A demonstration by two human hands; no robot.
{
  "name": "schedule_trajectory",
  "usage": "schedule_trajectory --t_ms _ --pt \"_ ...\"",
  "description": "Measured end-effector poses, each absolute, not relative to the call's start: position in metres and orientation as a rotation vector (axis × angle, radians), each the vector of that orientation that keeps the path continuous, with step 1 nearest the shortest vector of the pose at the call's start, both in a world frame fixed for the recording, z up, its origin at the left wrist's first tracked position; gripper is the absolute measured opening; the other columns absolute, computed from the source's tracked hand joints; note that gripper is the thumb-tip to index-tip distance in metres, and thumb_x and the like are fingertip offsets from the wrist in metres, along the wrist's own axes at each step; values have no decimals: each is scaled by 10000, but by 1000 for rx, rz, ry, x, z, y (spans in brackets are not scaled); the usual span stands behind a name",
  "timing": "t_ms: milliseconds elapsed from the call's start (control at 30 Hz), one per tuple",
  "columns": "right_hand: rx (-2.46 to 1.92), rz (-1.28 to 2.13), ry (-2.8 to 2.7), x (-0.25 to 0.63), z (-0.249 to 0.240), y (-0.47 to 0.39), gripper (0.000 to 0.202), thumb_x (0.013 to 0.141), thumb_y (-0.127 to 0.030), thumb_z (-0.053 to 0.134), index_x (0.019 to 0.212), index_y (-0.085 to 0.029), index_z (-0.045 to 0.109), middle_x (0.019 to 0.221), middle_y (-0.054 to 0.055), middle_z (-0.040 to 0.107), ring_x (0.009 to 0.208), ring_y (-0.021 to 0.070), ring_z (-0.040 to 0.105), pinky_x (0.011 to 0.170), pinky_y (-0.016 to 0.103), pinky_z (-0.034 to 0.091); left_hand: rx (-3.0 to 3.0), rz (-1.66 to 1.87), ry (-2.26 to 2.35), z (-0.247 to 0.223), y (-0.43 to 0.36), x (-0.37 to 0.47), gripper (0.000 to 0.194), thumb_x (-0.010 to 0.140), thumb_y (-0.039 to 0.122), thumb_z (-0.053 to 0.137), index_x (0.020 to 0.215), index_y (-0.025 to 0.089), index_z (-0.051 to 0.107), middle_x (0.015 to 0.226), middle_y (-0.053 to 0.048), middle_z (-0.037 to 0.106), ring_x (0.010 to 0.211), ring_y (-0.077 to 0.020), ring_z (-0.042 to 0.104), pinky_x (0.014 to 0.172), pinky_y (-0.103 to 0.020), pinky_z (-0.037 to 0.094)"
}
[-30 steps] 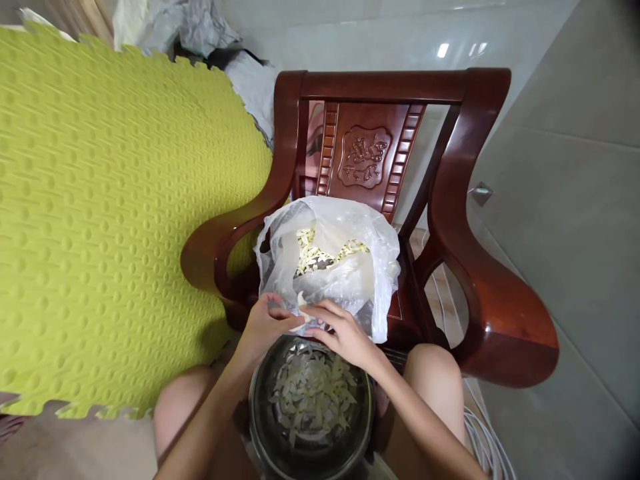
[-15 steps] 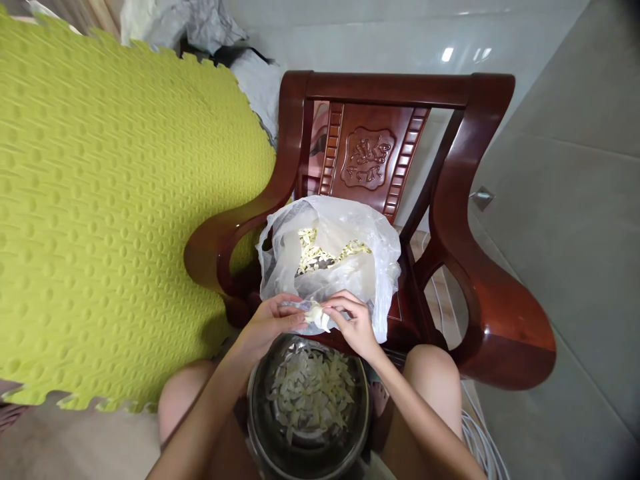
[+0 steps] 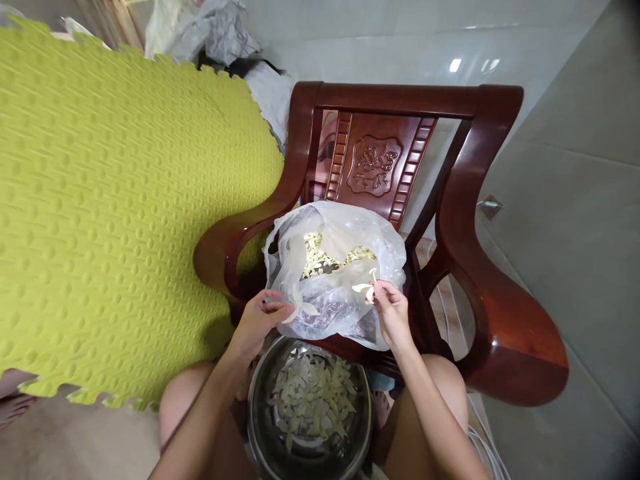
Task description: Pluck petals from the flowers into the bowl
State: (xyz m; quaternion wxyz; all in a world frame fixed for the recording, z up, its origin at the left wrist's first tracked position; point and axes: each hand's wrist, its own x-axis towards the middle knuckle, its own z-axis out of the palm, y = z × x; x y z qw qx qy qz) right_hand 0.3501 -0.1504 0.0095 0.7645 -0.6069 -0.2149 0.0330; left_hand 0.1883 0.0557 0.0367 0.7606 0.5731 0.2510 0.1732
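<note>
Metal bowl (image 3: 253, 417) between knees, pale petals (image 3: 313, 393) heaped inside. Hands, together on one white clump half a second ago, now apart: left hand (image 3: 263, 319) loosely curled, fingertips pinching white petal piece (image 3: 309, 309) over bag's near edge; right hand (image 3: 393, 310) drawn aside, thumb and fingers closed on stemmed white piece (image 3: 364, 289). Open plastic bag (image 3: 360, 220), yellowish-white pieces (image 3: 314, 252) inside, on glossy reddish-brown wooden chair (image 3: 420, 99). Yellow-green foam mat (image 3: 125, 200) to left; grey tiled wall (image 3: 375, 40) behind.

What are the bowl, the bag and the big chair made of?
The bowl looks like shiny metal, perhaps steel, from its reflections. The bag seems thin, glossy plastic: crinkled and partly see-through. The chair looks like wood with a glossy coat, reddish-brown and carved.
</note>
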Motion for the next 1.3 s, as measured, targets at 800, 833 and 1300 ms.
schedule_trajectory --t_ms 800,833,1300 --pt "-1307 612 -701 290 -3 -110 365 874 -522 559 854 -182 690 773 32 646 733 182 589 699 299 446 1656 397 388 28 32 195 216 701 321 739 597 140 683 639 9 552 615 -111 495 563 -202 374" --pt "-1310 586 -705 291 -1 -112 351 882 -507 556 871 -187 699 808 36 655 776 188 591 732 304 442 1655 400 413 28 33 194 238 688 320 747 565 138 658 608 19 529 587 -102 474 544 -198 358" --pt "-999 718 -384 293 -11 -107 248 664 -380 809 751 -177 698 689 2 647 622 132 579 599 244 447 1771 275 515 21 27 204 326 665 434 684 531 153 587 522 21 534 540 -124 473 543 -224 372"
